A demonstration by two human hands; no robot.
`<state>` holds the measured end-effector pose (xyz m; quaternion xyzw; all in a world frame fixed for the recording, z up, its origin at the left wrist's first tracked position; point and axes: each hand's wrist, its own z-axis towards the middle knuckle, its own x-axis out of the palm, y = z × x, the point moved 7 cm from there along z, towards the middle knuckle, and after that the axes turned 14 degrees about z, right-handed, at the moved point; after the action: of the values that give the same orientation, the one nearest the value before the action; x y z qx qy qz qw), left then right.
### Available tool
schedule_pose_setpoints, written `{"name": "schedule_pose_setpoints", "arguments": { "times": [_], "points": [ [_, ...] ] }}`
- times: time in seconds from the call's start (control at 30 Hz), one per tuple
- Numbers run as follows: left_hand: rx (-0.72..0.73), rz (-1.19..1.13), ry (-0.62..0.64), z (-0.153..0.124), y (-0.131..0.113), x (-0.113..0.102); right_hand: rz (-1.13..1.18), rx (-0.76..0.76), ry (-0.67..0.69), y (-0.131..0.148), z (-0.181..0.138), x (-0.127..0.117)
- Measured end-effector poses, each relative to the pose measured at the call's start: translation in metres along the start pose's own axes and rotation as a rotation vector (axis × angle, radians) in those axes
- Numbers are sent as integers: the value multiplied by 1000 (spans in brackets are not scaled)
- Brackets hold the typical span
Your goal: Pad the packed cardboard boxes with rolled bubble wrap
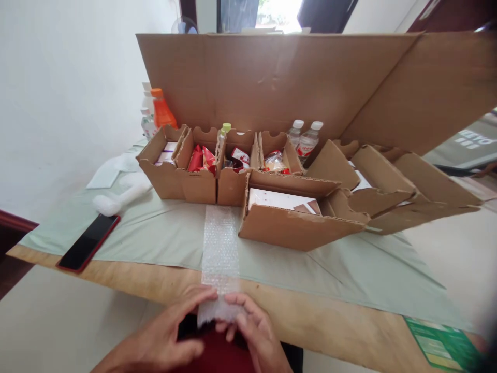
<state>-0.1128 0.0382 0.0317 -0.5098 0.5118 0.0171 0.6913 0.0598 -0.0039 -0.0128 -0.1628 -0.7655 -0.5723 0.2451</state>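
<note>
Far left: black-screened, red-edged rectangular phone (89,243) on wooden counter (334,318) partly covered with pale-green cloth (174,228). Next: left hand (166,326), thumb spread wide from fingers, fingertip at left edge of clear rectangular plastic bubble-wrap strip (220,246). Strip position: flat across cloth, near end past counter edge, between hands. Right of strip: right hand (258,329), narrow, fingers curled, holding near end. Farther right: open brown cardboard box (303,228), white rectangular carton (279,199) inside

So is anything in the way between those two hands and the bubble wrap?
Nothing visible: the left hand and right hand are at the near end of the bubble wrap; the nearest cardboard box stands beside it.
</note>
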Motion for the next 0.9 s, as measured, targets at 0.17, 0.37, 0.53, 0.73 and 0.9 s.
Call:
{"name": "schedule_pose_setpoints", "arguments": {
  "times": [0.17, 0.37, 0.53, 0.73, 0.9],
  "points": [
    [-293, 126, -354, 46, 33, 1, -129, -120, -198, 19, 16, -19],
    [-280, 283, -366, 60, 47, 9, -1079, -619, -84, 40, 2, -11],
    [-251, 362, -421, 55, 42, 4, -1439, -720, -62, 34, 7, 11],
    [-261, 263, -519, 52, 41, 0, -1510, -750, -50, 48, 9, 19],
    [-253, 427, -511, 51, 41, 0, -1534, -687, 41, 35, 26, 10]
  ]
}}
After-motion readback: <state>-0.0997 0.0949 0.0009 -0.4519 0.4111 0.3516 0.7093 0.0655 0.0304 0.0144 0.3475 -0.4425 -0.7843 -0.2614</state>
